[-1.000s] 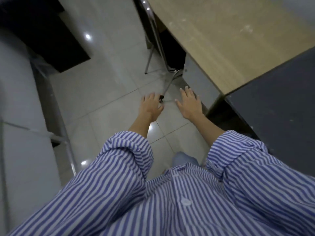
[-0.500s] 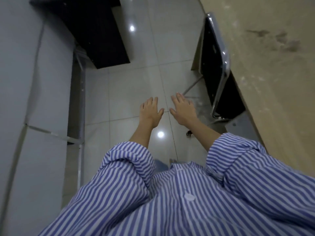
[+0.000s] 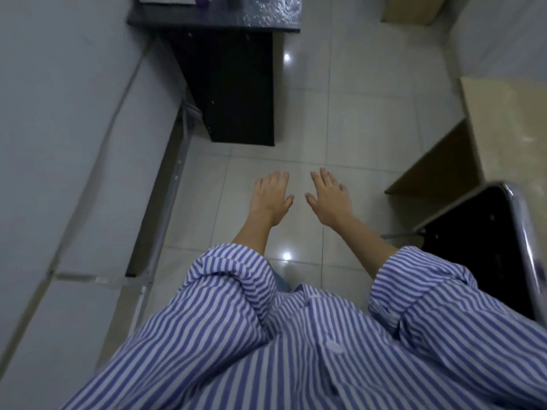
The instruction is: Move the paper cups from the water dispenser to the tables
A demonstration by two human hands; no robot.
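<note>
the room has a shiny pale tile floor [image 3: 355,119] with small spots of light on it. a grey wall [image 3: 59,143] runs down the left side. a black desk [image 3: 231,84] stands at the far end, by the wall. some small things sit on its top at the far edge, but they are too blurry to name. a tan desk [image 3: 509,128] is on the right, and a black chair [image 3: 488,247] with a shiny metal frame stands just beside its near corner.

the left hand [image 3: 270,196] and the right hand [image 3: 330,198] are held out low over the floor, near each other but apart. the fingers of both are spread flat and hold nothing.

no cups show here, and no water dispenser either, so i cannot tell where they are.

i think the person is walking to get more cups. to do this well, walk down the clear strip of floor, keep away from the chair, and watch the slick tiles. look up to find the dispenser, and keep both hands free to take a cup.
</note>
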